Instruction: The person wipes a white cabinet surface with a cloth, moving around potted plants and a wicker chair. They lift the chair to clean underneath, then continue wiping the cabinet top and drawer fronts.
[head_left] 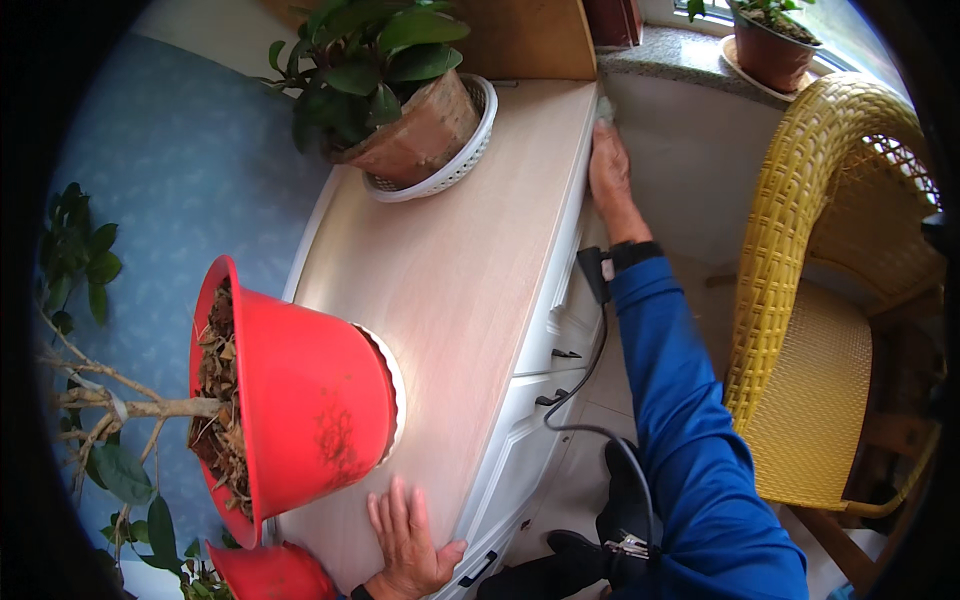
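Note:
My left hand (pixel 412 545) lies on the pale wood-grain top of a white cabinet (pixel 470 300), fingers stretched out and apart, beside a large red flowerpot (pixel 315 390). My right arm reaches along the cabinet's front to its far corner. There my right hand (pixel 612 170) is closed at the edge of the top. A small pale, crumpled thing (pixel 605 110) shows at its fingertips, too little of it to name. The red pot holds dry leaves and a woody plant stem, and stands on a white saucer.
A brown clay pot (pixel 415 130) with a leafy plant sits in a white basket-like dish (pixel 465 170) at the far end. A yellow wicker chair (pixel 800 380) stands on the right. Another potted plant (pixel 770 50) is on the windowsill. A dark cable (pixel 625 440) hangs by my right arm.

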